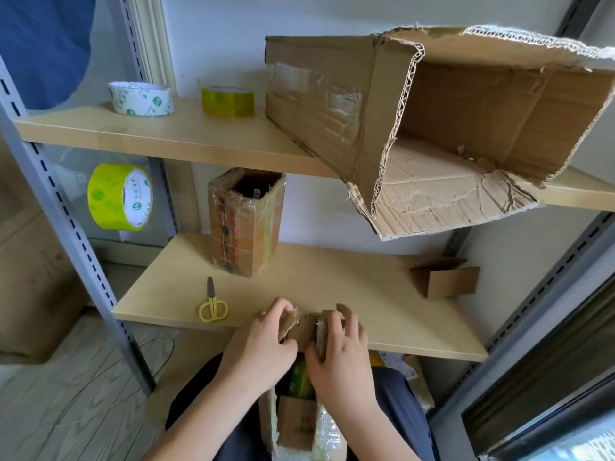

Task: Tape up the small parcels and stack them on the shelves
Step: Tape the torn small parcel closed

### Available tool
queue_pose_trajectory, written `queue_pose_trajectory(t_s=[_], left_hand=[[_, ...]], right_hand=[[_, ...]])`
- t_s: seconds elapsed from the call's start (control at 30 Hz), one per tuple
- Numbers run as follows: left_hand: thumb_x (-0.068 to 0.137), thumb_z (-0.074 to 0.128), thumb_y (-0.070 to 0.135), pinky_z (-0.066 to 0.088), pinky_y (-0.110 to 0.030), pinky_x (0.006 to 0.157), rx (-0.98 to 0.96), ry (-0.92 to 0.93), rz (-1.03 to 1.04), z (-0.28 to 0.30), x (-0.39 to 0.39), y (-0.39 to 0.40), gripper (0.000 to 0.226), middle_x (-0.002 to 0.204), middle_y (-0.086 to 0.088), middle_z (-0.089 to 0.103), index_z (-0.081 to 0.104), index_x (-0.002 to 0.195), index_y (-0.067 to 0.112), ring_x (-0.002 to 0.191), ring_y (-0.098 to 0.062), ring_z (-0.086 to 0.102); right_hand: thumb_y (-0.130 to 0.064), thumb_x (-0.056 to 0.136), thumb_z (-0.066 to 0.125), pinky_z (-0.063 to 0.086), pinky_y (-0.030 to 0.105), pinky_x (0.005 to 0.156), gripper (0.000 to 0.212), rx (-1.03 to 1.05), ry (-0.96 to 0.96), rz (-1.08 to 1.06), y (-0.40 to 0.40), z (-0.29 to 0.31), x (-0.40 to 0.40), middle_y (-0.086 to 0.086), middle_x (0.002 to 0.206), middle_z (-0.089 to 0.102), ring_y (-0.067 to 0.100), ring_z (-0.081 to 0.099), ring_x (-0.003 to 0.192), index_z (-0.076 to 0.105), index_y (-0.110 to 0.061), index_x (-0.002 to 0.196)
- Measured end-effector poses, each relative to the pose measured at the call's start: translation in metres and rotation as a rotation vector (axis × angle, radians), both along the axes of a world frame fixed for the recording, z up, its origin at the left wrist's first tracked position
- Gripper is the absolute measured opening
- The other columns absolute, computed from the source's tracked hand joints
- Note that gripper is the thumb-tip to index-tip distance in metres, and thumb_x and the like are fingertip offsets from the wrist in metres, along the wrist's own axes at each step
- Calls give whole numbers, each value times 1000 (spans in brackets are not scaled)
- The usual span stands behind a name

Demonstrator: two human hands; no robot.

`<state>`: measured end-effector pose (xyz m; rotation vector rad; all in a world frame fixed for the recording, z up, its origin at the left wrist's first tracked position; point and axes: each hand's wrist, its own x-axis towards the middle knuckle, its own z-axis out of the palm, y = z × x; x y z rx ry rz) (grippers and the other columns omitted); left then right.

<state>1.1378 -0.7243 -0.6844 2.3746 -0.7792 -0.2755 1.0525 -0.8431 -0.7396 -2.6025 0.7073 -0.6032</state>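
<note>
1. A small brown cardboard parcel with torn flaps [301,331] stands on the person's lap, its upper end level with the front edge of the lower pale wooden shelf [332,287]
2. The left hand [256,351] pinches the parcel's left flap: thumb on the inner face, fingers [283,306] curled over the outer face and top edge
3. The right hand [342,357] grips the right flap the same way, thumb inside near the opening, fingers [346,312] bent over the outside
4. The parcel lies between both hands, the flaps parted and the opening visible in the gap between the thumbs
5. Its long axis runs from the lap up and away toward the shelf, open end pointing at the shelf; something green shows inside
6. On the lower shelf sit small yellow-handled scissors [213,302], blades pointing away, a tall taped cardboard box open at the top [244,224], and a small open cardboard box [446,277] at the right
7. On the upper pale wooden shelf [166,134] rest a white tape roll [141,98], a yellow-green tape roll [228,101] and a large torn corrugated carton on its side [432,128]; another yellow-green tape roll [119,196] is by the left upright
</note>
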Motion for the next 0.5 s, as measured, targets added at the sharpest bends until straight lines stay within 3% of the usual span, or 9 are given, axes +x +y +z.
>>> queue_pose_trajectory(t_s=[0.1,0.2,0.27,0.33,0.4,0.5], left_hand=[[95,51,29,30,-22,45,6,-119,-20,-2,0,-3,19,76,6,50,36,103,38,56,-10,47],[98,50,30,29,-22,44,-74,-74,-48,-12,7,-2,13,63,5,50,42,103,39,49,-12,46],[99,50,33,38,-27,52,-140,68,-64,-20,16,2,14,66,4,59,47,108,43,54,-17,54],[99,51,37,49,-33,69,-216,199,-48,-22,24,6,16,93,4,70,52,113,45,77,-19,64],[100,52,38,53,-38,85,-290,281,5,-23,29,6,16,104,11,69,59,113,42,93,-18,67],[99,54,37,45,-33,73,-376,334,94,-21,28,2,18,82,11,63,64,98,23,77,-15,59]], right_hand=[[-36,88,60,45,35,90,21,-35,-97,-35,-4,1,8,-2,120,55,25,46,112,52,-20,100],[-30,91,59,36,28,78,15,42,-111,-2,-13,7,8,-8,99,51,18,41,98,48,-22,95],[-23,93,57,34,28,75,11,151,-120,56,-17,12,7,-8,96,50,17,40,95,48,-21,98],[-18,94,57,33,28,73,9,230,-136,91,-20,18,7,-8,91,51,17,41,94,50,-20,99],[-14,93,58,32,28,72,10,268,-158,85,-25,22,11,-10,88,51,20,46,95,56,-18,102],[-14,91,59,36,28,76,24,264,-139,55,-34,24,20,-5,100,61,23,50,102,62,-16,115]])
